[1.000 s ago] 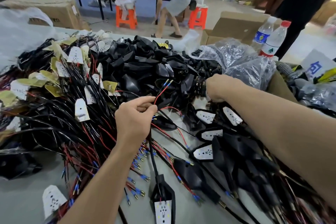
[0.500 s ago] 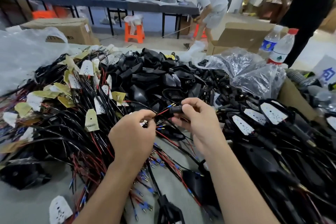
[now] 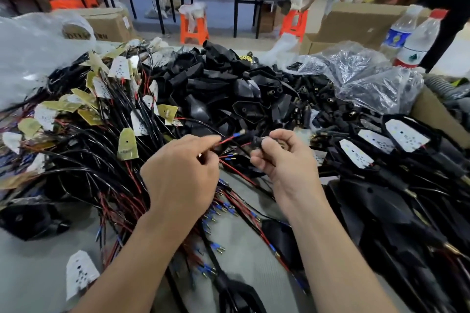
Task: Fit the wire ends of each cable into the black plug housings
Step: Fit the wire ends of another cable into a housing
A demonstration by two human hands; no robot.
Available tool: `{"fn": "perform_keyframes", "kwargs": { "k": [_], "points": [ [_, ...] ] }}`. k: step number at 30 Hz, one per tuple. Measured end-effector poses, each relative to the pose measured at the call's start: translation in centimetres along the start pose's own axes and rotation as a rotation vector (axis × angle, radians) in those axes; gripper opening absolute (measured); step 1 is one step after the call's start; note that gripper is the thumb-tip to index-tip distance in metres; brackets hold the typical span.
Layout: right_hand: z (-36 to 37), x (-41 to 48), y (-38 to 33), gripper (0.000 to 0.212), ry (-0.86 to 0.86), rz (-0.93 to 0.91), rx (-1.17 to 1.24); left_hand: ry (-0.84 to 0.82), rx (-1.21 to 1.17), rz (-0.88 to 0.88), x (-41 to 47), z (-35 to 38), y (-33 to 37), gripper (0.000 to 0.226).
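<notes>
A left hand [image 3: 180,173] pinches a red wire [image 3: 227,139], its blue-tipped end just beside a black plug [image 3: 257,141] pinched in the right hand [image 3: 284,160]. Both sit mid-frame above the worktop [image 3: 25,274]; cables [image 3: 89,160] heap at 9 o'clock.

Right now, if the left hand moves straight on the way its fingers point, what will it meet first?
Probably the black plug housing pinched by the right hand; the left hand points its red wire toward it, though depth is unclear.

Red wire [image 3: 226,140] (blue-sleeved tip), black plug housing [image 3: 256,141]
</notes>
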State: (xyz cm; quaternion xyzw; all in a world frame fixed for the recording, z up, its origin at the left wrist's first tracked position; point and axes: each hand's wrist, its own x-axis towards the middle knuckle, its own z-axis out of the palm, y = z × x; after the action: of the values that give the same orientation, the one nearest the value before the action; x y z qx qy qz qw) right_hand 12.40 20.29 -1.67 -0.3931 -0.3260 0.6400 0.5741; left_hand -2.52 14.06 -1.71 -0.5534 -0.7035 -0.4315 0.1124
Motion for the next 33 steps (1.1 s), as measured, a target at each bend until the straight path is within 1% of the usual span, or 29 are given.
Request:
{"fn": "perform_keyframes", "kwargs": {
  "k": [3, 5, 7, 12, 14, 16, 20, 22, 30, 33],
  "points": [
    [-0.3, 0.1, 0.2, 0.018, -0.035, 0.010, 0.005, -0.023, -0.008, 0.012, -0.4, 0.0, -0.6, 0.021],
    [-0.5, 0.0, 0.2, 0.022, -0.060, -0.008, -0.041, -0.027, -0.020, 0.018, -0.4, 0.2, -0.8, 0.012],
    [-0.7, -0.1, 0.3, 0.025, -0.075, -0.033, -0.101, -0.032, -0.039, 0.043, -0.4, 0.4, -0.9, 0.008],
    [-0.9, 0.2, 0.4, 0.021, -0.064, -0.037, -0.114, 0.021, -0.079, 0.141, -0.1, 0.3, -1.7, 0.015],
    [-0.8, 0.2, 0.5, 0.017, -0.070, -0.026, -0.115, 0.056, -0.080, 0.213, 0.0, 0.2, -1.9, 0.012],
    [-0.7, 0.1, 0.6, 0.013, -0.075, -0.018, -0.107, 0.087, -0.067, 0.247, 0.0, 0.2, -1.9, 0.011],
    [-0.3, -0.2, 0.4, 0.013, -0.078, -0.006, -0.051, 0.106, -0.043, 0.247, -0.2, 0.6, -1.6, 0.014],
    [-0.1, -0.4, 0.2, 0.014, -0.103, 0.004, -0.035, 0.111, -0.040, 0.243, -0.3, 0.8, -1.3, 0.012],
    [-0.1, -0.9, 0.4, 0.015, -0.218, 0.009, -0.060, 0.071, -0.013, 0.249, -0.3, 0.6, -1.2, 0.011],
    [-0.3, -0.8, 0.6, 0.014, -0.252, -0.018, -0.102, 0.069, -0.017, 0.255, -0.1, 0.3, -1.0, 0.014]
  ]
}}
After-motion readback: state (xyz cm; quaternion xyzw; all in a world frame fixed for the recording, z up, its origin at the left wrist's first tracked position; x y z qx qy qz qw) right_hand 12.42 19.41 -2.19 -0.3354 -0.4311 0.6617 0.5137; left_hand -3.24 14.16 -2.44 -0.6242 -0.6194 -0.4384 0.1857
